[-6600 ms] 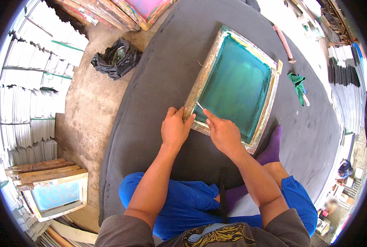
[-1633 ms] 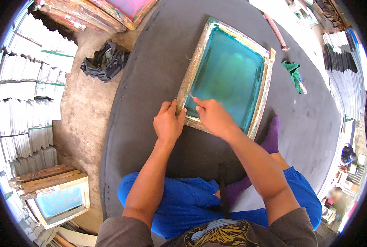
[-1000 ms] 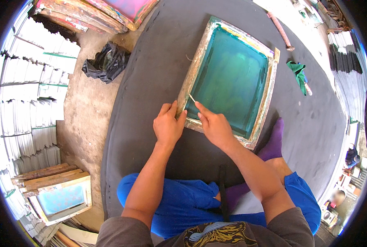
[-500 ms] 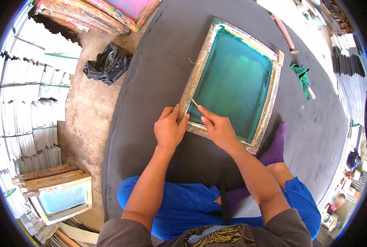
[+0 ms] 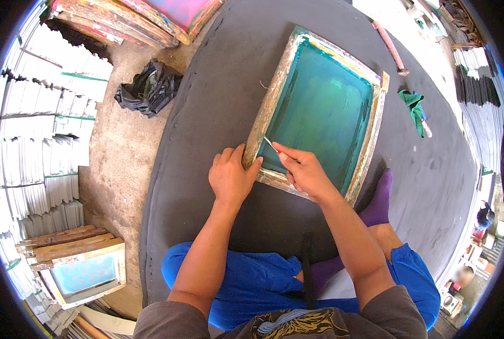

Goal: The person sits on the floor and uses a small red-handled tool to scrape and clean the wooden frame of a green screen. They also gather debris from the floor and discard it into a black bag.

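A silk-screen frame [image 5: 254,138] with worn, paint-stained wooden sides lies slanted on the dark padded surface before me. Teal-green mesh [image 5: 328,107] fills its inside. My left hand [image 5: 229,174] is closed on the frame's near left corner, fingers along the outer side and thumb by the inner edge. Over the near part of the mesh, my right hand [image 5: 305,172] pinches a screwdriver [image 5: 270,144] with a thin pale shaft and a bit of red handle showing. Its tip points at the inner edge of the left side; whether it touches the wood I cannot tell.
Beyond the frame to the right lie a hammer [image 5: 390,47] and a green cloth [image 5: 413,106] around a handled tool. My purple-socked foot [image 5: 381,198] rests near the frame's right corner. On the floor at left are a black plastic bag [image 5: 148,88], stacked white sheets [image 5: 37,130] and more frames [image 5: 82,274].
My right hand has shifted slightly right and toward me, and the red handle now shows. My left hand has barely moved and still holds the frame's corner.
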The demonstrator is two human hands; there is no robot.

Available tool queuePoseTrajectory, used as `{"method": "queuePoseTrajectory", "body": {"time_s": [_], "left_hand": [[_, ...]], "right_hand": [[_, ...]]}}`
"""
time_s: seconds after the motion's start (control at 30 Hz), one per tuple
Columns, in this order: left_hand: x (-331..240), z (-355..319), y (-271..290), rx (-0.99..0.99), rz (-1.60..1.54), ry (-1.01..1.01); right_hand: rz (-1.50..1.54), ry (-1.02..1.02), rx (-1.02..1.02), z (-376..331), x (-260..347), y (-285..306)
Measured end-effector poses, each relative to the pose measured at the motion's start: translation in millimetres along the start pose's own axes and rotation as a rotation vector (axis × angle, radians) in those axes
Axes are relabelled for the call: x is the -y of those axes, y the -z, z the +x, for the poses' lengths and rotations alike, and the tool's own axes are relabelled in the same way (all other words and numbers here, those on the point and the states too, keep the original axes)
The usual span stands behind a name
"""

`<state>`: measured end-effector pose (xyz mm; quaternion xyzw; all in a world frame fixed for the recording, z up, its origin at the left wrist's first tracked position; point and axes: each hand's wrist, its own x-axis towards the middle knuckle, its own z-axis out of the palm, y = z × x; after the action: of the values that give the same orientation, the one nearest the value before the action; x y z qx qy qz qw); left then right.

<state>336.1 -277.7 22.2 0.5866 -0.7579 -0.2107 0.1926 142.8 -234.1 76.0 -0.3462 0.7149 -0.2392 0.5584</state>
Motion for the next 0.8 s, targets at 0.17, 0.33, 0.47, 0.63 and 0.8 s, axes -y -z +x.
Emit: {"method": "queuePoseTrajectory", "body": {"time_s": [0.17, 0.33, 0.47, 0.63, 0.8], "left_hand": [[-6, 4, 9, 0.097, 0.060, -0.013], [-15, 0, 25, 0.197, 0.105, 0.065], [-12, 2, 27, 0.268, 0.082, 0.119], [-17, 4, 33, 0.333, 0.094, 0.133], [-15, -1, 23, 0.249, 0.073, 0.084]], "right_hand": [[-0.239, 0.499, -0.264, -1, -35, -5], [-0.522, 0.313, -0.180, -15, -10, -12], [-0.505, 0.288, -0.197, -20, -18, -15], [-0.507, 0.315, -0.203, -23, -16, -13], [-0.557, 0.264, -0.166, -25, -5, -13]]}}
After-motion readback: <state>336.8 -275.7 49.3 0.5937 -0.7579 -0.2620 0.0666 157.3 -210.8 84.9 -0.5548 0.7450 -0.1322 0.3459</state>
